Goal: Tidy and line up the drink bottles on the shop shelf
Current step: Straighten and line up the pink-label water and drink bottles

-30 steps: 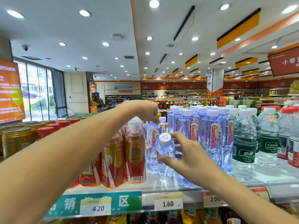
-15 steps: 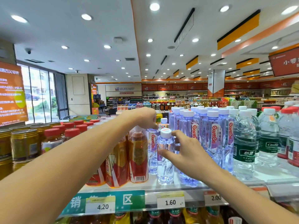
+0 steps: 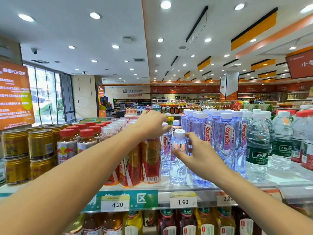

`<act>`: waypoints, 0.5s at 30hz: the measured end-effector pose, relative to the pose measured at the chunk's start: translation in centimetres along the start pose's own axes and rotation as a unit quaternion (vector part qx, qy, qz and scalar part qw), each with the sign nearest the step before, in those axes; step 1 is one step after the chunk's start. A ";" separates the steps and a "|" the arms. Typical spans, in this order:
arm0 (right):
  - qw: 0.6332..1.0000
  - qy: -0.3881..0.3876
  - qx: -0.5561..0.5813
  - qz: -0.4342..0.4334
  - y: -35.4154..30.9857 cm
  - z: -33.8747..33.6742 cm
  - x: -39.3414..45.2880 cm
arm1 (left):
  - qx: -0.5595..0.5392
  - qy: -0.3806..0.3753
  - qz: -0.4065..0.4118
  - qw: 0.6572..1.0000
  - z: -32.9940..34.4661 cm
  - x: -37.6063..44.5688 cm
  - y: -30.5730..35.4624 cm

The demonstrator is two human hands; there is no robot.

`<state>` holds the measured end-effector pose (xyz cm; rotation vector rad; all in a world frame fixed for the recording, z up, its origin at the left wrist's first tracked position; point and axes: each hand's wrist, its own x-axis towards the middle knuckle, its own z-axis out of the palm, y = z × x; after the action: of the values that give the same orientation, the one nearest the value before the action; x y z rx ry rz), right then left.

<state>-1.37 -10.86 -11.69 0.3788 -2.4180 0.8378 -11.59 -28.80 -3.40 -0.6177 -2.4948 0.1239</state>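
Note:
A small clear water bottle [image 3: 178, 160] with a white cap stands at the front of the shelf [image 3: 220, 188]. My right hand [image 3: 199, 154] grips it, thumb in front and fingers behind its neck. Just behind stands a taller Ganten water bottle [image 3: 165, 150] with a purple label. My left hand [image 3: 151, 123] reaches over the red and gold tea bottles [image 3: 150, 160], fingers curled over that bottle's cap. To the right, rows of tall Ganten bottles [image 3: 227, 141] stand upright.
Green-labelled water bottles [image 3: 258, 150] and red-capped ones [image 3: 304, 143] fill the shelf's right side. Gold cans [image 3: 15, 145] and red-capped drinks [image 3: 67, 143] stand at the left. Price tags 4.20 [image 3: 116, 204] and 1.60 [image 3: 183, 201] hang on the shelf edge; more bottles sit below.
The small bottle in my right hand has gone from slightly tilted to upright on the shelf front. My left hand stays on the bottle behind. The view has shifted a little.

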 end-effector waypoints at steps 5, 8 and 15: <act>0.999 0.026 -0.026 0.004 0.1 0.7 0.0 | -0.004 0.109 0.026 0.994 1.0 -3.4 -0.4; 0.998 0.052 -0.041 0.003 0.3 1.3 -0.1 | -0.012 0.166 0.031 0.986 1.9 -5.5 -0.8; 0.990 0.086 -0.113 -0.023 0.2 3.1 -1.5 | -0.019 0.221 0.044 0.974 2.6 -12.2 0.1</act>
<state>-1.51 -12.58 -14.72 0.2630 -2.3022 0.5442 -3.98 -34.20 -11.76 -0.6885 -2.0445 -0.0282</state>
